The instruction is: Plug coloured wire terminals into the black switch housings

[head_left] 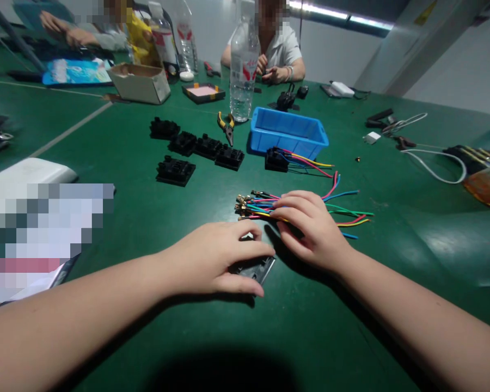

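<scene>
My left hand (228,253) is closed around a black plastic housing (256,268) lying on the green table, thumb on its near side and fingers over the far side. Much of that part is hidden under the hand. My right hand (314,228) reaches over a loose bundle of coloured wires (261,207) with metal terminals at their left ends. Its fingertips and thumb come close together on the wires; which strands they grip is hidden. Beyond the bundle sits another black housing (276,159) with red, yellow and blue wires attached.
Several black housings (178,170) lie left of centre, near yellow-handled pliers (227,129). A blue bin (288,141) and a plastic bottle (243,76) stand behind. Farther back are a cardboard box (141,84) and two people. A white cable (436,166) lies at right.
</scene>
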Demonstrator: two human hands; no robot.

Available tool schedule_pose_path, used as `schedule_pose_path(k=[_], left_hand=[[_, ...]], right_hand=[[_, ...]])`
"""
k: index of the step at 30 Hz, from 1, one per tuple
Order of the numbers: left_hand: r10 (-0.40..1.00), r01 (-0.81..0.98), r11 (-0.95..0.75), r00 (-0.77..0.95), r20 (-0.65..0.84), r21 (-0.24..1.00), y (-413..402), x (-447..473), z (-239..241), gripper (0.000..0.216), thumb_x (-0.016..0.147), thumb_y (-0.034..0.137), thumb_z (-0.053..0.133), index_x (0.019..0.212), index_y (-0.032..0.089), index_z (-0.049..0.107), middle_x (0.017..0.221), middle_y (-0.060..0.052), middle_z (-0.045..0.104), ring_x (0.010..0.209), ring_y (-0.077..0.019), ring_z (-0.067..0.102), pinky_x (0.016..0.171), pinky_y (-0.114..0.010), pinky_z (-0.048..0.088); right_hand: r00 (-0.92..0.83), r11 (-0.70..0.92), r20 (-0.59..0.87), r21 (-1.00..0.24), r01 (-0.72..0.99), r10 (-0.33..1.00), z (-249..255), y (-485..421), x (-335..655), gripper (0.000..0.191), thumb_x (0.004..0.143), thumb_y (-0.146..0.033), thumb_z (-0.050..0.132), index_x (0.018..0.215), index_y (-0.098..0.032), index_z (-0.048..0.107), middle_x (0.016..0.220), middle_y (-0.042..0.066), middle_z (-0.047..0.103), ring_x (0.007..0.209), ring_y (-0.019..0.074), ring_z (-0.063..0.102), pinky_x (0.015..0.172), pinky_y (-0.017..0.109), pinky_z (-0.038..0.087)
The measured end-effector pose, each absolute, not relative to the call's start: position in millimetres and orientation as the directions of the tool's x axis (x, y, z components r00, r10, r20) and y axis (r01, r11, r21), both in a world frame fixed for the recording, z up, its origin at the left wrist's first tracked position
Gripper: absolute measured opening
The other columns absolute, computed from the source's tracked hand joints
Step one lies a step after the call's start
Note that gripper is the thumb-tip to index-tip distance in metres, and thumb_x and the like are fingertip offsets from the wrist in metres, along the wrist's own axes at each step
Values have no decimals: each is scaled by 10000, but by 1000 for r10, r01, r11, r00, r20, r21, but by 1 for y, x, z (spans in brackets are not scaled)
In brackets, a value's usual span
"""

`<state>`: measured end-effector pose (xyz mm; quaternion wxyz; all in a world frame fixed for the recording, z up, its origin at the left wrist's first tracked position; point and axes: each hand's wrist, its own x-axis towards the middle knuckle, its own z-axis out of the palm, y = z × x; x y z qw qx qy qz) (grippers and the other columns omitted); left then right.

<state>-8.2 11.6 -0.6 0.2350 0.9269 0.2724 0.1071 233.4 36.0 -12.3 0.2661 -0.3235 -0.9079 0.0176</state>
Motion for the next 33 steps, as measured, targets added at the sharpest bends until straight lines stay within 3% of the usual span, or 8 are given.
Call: schedule_pose_path(k=[3, 6, 11, 21, 26, 33], left_hand=[[532, 437, -738, 845, 45, 514, 13, -11, 4, 401, 945, 416, 446, 1307, 264, 531, 1248, -85, 589, 1024, -254, 602, 873, -377, 480], [509, 414, -736, 860, 36, 536, 14, -12, 8, 462, 873, 235, 422, 1329, 245, 501, 1266, -88, 581, 1049, -257, 589, 900, -395, 475], [527, 468, -742, 850, -13, 481, 13, -10, 8, 531, 802, 179, 446, 1323, 267, 496, 1164, -65, 596, 954, -244, 597, 802, -387, 484], [486, 434, -781, 874, 2, 449, 12, -9, 6, 418, 813, 247, 533, 1231, 248, 517, 1004, -27, 626, 870, -204, 591, 743, -347, 428], [518, 473, -780, 855, 0, 410, 11, -8, 3, 365, 847, 430, 608, 1140, 224, 541, 1018, -24, 627, 873, -206, 598, 729, -335, 423], [577, 535, -774, 816, 29, 338, 15, -7, 1, 468, 832, 609, 613, 1037, 191, 566, 973, -42, 641, 822, -212, 600, 681, -316, 411]], right_hand=[[-596, 734, 454, -230, 639, 662, -14, 41, 236, 168, 877, -197, 550, 1023, -213, 631, 1100, 82, 670, 1115, 262, 541, 952, 458, 428], [-579, 699, 419, -233, 676, 699, -15, 44, 236, 136, 868, -223, 570, 989, -212, 630, 1090, 89, 659, 1099, 271, 534, 930, 459, 431], [-613, 715, 399, -191, 672, 682, -17, 42, 235, 78, 888, -227, 565, 920, -207, 632, 1051, 83, 656, 1072, 267, 517, 918, 454, 419], [-623, 706, 363, -163, 689, 693, -17, 42, 235, 66, 880, -222, 577, 902, -214, 639, 1046, 84, 663, 1049, 269, 513, 885, 447, 415], [-609, 724, 434, -174, 667, 665, -14, 40, 235, 53, 862, -195, 580, 887, -197, 627, 1001, 80, 674, 990, 251, 542, 860, 425, 436], [-599, 749, 480, -220, 625, 641, -10, 37, 235, 67, 849, -162, 553, 878, -206, 594, 900, 65, 667, 885, 223, 564, 803, 390, 463]])
